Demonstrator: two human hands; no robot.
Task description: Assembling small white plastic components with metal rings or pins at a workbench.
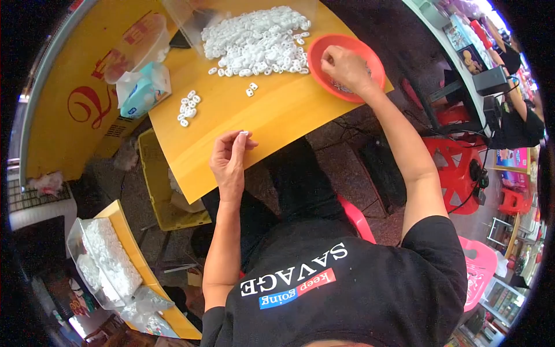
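My left hand (230, 165) is raised at the near edge of the yellow table (272, 113), thumb and fingers closed on a small white plastic piece (244, 133). Over the red bowl (377, 55) at the table's right corner is my right hand (347, 69), its fingertips pinched together; what they hold, if anything, is too small to make out. Small greyish metal-looking parts (342, 88) lie in the bowl, partly hidden by that hand. A big heap of white oval pieces with holes (254, 43) spreads at the far side. Smaller groups lie at left (188, 108) and middle (251, 89).
A tissue pack (144, 91) sits at the table's left edge. Below it stands a yellow crate (165, 191). At lower left, a clear bin of white pieces (110, 260) rests on another surface. Red stools (454, 173) and other people's arms (511, 87) appear at right.
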